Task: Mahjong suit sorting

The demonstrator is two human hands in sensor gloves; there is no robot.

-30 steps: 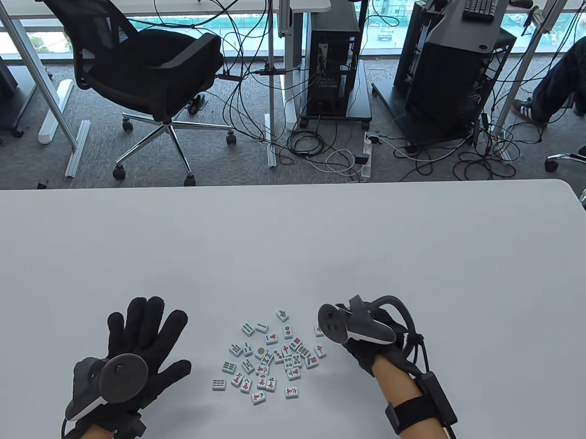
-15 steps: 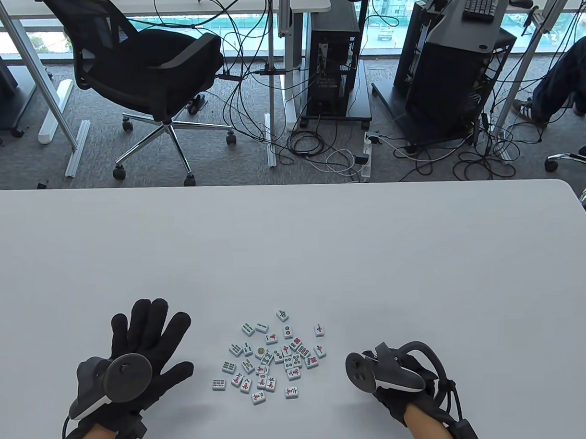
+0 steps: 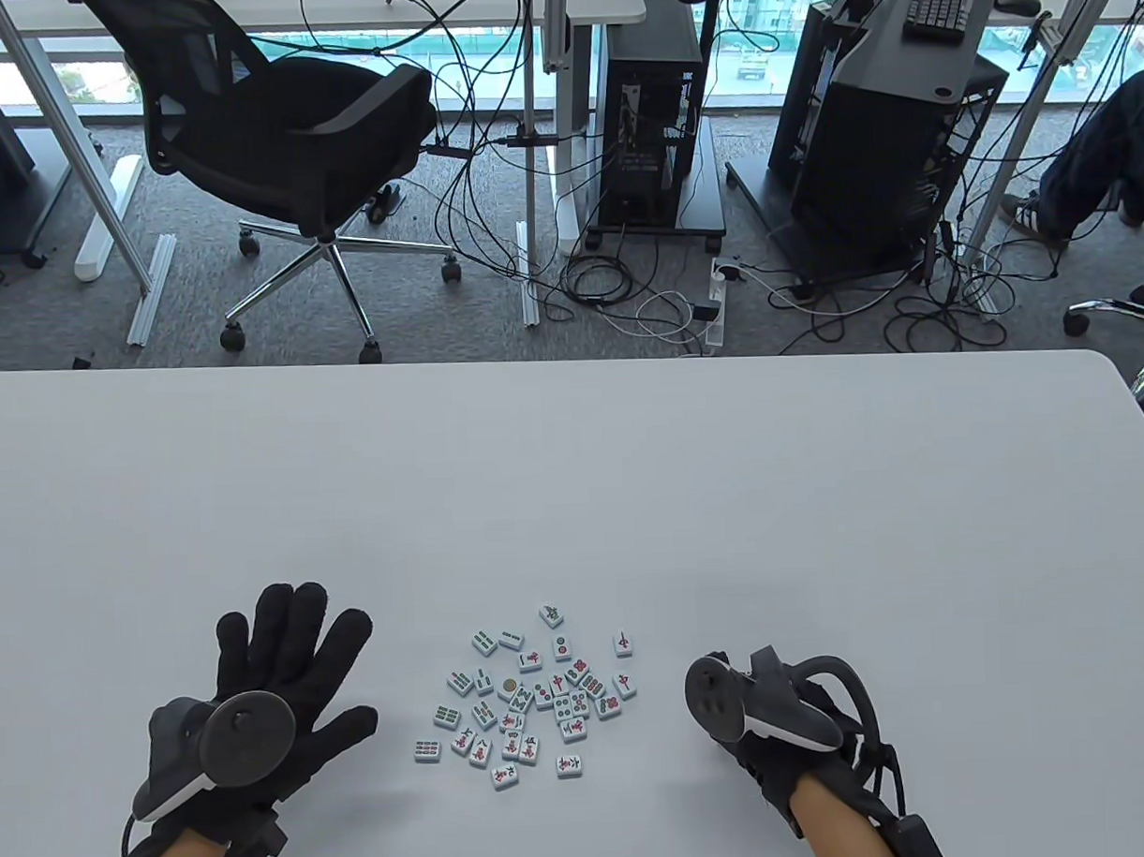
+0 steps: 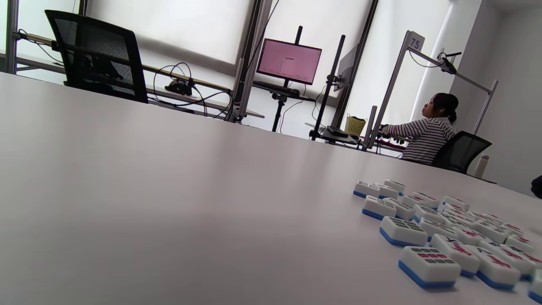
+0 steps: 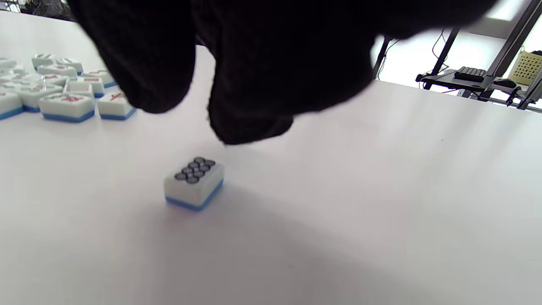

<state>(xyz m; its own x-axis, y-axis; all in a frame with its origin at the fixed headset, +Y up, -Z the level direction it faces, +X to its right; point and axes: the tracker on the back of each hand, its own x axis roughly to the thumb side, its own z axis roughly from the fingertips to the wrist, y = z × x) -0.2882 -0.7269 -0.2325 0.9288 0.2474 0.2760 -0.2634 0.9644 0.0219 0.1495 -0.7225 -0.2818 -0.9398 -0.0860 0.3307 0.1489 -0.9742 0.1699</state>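
Observation:
Several white, blue-backed mahjong tiles (image 3: 530, 697) lie face up in a loose cluster on the white table (image 3: 573, 466), also seen in the left wrist view as tiles (image 4: 449, 228). My left hand (image 3: 271, 683) lies flat with spread fingers, left of the cluster and off the tiles. My right hand (image 3: 737, 737) hovers right of the cluster, its fingers hidden under the tracker. In the right wrist view the gloved fingers (image 5: 250, 114) hang just above a single dots tile (image 5: 194, 182) that lies alone on the table, not touching it. The cluster tiles (image 5: 63, 91) sit to its left.
Beyond the table's far edge stand a black office chair (image 3: 281, 148), computer towers (image 3: 651, 135) and floor cables. In the left wrist view a person in a striped top (image 4: 423, 133) sits at another desk. Bare table surrounds the cluster.
My right hand drew back from the cluster's right edge toward the near right of the table. The left hand and the cluster have stayed put.

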